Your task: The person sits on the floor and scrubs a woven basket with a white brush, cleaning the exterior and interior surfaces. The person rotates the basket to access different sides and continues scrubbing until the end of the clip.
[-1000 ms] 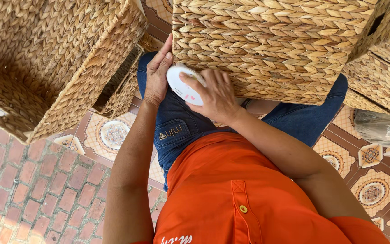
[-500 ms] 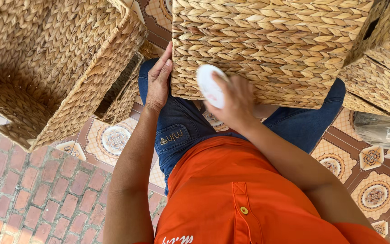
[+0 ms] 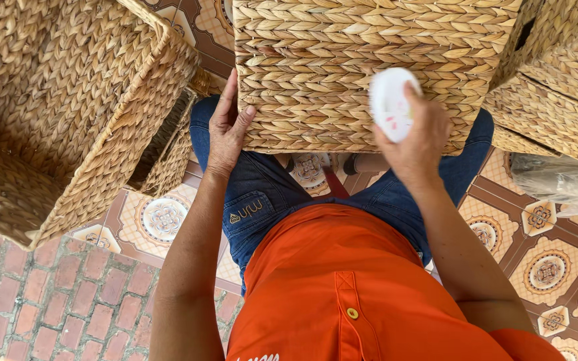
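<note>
The right hand (image 3: 417, 137) is seen right of centre in the upper half of the frame, its fingers clamped on a flat white round disc (image 3: 391, 103) that is pressed against the near wall of a woven basket (image 3: 342, 60). The left hand (image 3: 225, 130) is laid flat and open against the lower left corner of the same basket, fingers spread upward and the thumb set along the bottom edge; nothing is gripped by it. The basket, plaited from pale straw-coloured fibre, fills the upper centre of the frame and is rested on the lap, over blue jeans (image 3: 262, 200). An orange shirt (image 3: 356, 287) with a small yellow button occupies the lower centre. A second, larger woven basket (image 3: 68, 113) is shown tilted at the upper left, its open mouth turned toward the lower left corner, and a smaller woven piece (image 3: 168, 154) is partly hidden just beneath it. Further woven baskets (image 3: 556, 80) are stacked at the upper right, with a clear plastic bag (image 3: 563, 184) just below them. Patterned floor tiles (image 3: 543, 267) are visible at the right, and red brick paving (image 3: 48, 294) at the lower left.
</note>
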